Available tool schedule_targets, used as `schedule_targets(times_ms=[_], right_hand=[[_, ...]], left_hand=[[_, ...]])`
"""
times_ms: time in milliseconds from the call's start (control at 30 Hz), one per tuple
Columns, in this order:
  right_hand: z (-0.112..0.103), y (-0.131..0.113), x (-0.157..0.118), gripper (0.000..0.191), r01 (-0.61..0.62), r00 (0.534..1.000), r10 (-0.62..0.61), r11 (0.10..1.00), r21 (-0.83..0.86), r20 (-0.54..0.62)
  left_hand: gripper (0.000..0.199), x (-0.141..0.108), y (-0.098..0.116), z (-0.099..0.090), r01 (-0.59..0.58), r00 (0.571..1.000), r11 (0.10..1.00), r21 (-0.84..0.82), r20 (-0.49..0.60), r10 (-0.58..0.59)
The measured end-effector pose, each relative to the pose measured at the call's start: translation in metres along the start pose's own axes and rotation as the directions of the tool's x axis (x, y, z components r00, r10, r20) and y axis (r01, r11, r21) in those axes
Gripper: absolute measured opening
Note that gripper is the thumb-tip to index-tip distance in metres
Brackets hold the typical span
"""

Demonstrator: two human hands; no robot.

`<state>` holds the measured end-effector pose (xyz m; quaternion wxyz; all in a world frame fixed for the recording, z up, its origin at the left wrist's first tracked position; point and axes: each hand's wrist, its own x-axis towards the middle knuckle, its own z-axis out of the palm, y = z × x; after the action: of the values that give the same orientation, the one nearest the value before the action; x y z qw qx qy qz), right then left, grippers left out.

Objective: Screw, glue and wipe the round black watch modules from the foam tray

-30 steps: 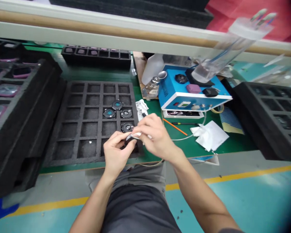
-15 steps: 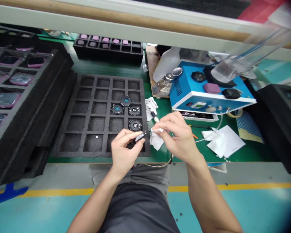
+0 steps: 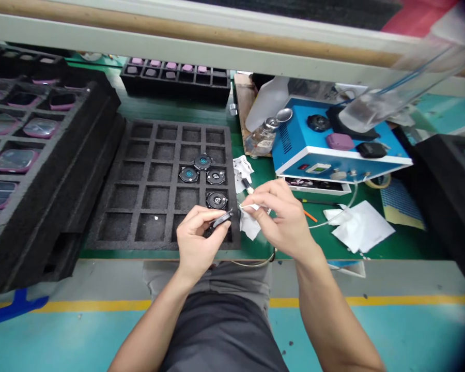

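left hand (image 3: pixel 196 243): black part (image 3: pixel 221 219) | right hand (image 3: pixel 281 217): white wipe (image 3: pixel 249 224)

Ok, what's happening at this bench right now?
A person sits at a green bench. The left hand pinches a small dark round part over the near edge of a black foam tray, where four similar parts sit in cells. The right hand holds a white wipe right beside the part.

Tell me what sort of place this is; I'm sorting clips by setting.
Probably an electronics assembly bench: black foam compartment trays holding small round black parts, and a blue benchtop control box.
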<state>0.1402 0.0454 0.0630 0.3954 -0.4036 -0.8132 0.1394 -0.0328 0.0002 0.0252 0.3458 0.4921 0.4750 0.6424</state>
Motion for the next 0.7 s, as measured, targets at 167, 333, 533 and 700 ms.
schedule_targets(times_ms=[167,333,533,700], right_hand=[[0.017,-0.017,0.002,0.016,0.116,0.991,-0.119,0.992,0.052,0.058],[0.011,0.003,-0.003,0.012,-0.013,1.0,0.013,0.999,-0.042,-0.001],[0.01,-0.01,-0.002,0.01,0.043,0.999,-0.043,0.998,0.04,-0.006],[0.012,-0.004,-0.003,0.012,0.014,1.0,-0.014,0.994,-0.11,0.001]], left_hand=[[0.014,0.0,-0.001,0.0,-0.042,0.999,0.999,-0.02,-0.004,0.042],[0.014,-0.001,0.0,0.0,0.017,1.0,0.993,-0.115,-0.014,-0.018],[0.015,-0.003,-0.001,0.001,0.041,0.999,0.991,-0.127,-0.009,-0.042],[0.019,-0.004,-0.001,0.0,0.063,0.997,0.985,-0.161,-0.033,-0.069]])
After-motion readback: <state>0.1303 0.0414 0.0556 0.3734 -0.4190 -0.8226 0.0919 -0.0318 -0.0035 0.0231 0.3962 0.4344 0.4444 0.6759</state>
